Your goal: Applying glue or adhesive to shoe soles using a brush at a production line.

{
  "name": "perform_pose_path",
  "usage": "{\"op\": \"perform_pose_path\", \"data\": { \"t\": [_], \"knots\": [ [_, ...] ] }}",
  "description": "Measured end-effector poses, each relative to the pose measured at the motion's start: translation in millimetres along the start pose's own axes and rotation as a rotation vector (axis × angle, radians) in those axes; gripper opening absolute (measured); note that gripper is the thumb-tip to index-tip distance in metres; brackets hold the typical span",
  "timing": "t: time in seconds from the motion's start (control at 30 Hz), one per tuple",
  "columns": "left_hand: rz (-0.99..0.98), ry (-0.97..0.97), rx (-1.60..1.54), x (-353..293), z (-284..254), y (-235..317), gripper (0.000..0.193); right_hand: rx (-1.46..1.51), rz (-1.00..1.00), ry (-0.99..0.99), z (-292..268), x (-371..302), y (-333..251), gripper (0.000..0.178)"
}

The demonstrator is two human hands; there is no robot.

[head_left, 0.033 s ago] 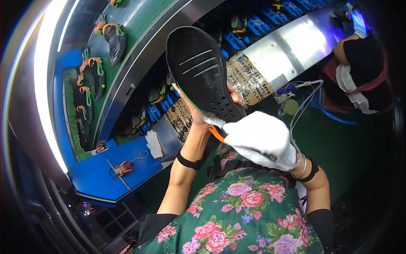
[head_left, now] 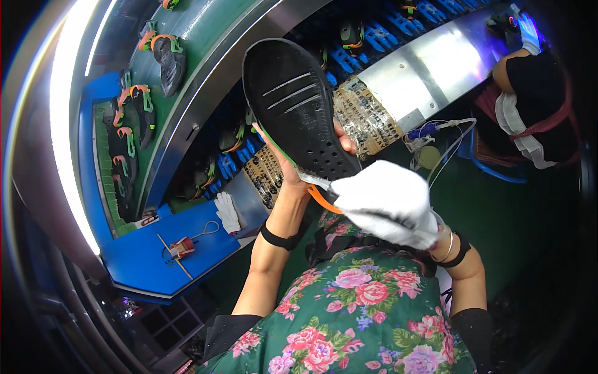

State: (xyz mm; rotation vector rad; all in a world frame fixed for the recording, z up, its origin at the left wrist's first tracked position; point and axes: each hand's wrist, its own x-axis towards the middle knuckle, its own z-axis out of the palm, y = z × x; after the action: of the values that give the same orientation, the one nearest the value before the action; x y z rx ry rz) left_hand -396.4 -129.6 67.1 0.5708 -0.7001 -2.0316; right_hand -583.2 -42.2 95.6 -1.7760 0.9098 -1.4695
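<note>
A black shoe is held up with its sole facing me, toe upward. The sole has pale grooves and small round holes near the heel. My bare left hand is closed around the shoe from behind; fingertips show at its right edge. An orange loop hangs from the heel end. My right hand, in a white glove, is closed on a slim pale-ended tool, apparently a small brush. Its tip touches the shoe's lower left edge by the heel. The glove hides its handle.
A blue table at left holds a red container with a stick and a white glove. Shoes lie on a green conveyor. A metal ledge runs behind, beside blue racks. A co-worker's gloved hand is far right.
My right hand has shifted and turned slightly, with the brush moving a little along the shoe's heel edge. The shoe has tipped very slightly left.
</note>
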Motion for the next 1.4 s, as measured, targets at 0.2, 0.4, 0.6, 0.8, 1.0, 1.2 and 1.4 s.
{"op": "perform_pose_path", "data": {
  "t": [0.2,0.4,0.6,0.8,1.0,1.2,1.4],
  "knots": [
    [0.043,0.024,0.052,-1,-2,-1,0.103,-0.022,-0.013,-0.026,-4,-13,5,0.031],
    [0.046,-0.010,0.086,5,-6,2,0.106,0.181,0.161,0.100,-2,-12,10,0.021],
    [0.039,-0.093,0.057,12,-7,6,0.094,0.102,0.054,0.002,-7,-12,9,0.030],
    [0.045,-0.095,0.038,17,-6,7,0.080,0.075,0.073,0.029,-9,-15,14,0.030],
    [0.083,-0.152,0.057,24,-5,9,0.071,0.179,0.201,0.045,-13,-16,11,0.024],
    [0.090,-0.212,0.061,31,-1,9,0.064,0.098,0.069,-0.006,-16,-14,15,0.029],
    [0.081,-0.211,0.070,37,-1,11,0.059,0.034,-0.014,-0.028,-18,-16,17,0.032]
  ]
}}
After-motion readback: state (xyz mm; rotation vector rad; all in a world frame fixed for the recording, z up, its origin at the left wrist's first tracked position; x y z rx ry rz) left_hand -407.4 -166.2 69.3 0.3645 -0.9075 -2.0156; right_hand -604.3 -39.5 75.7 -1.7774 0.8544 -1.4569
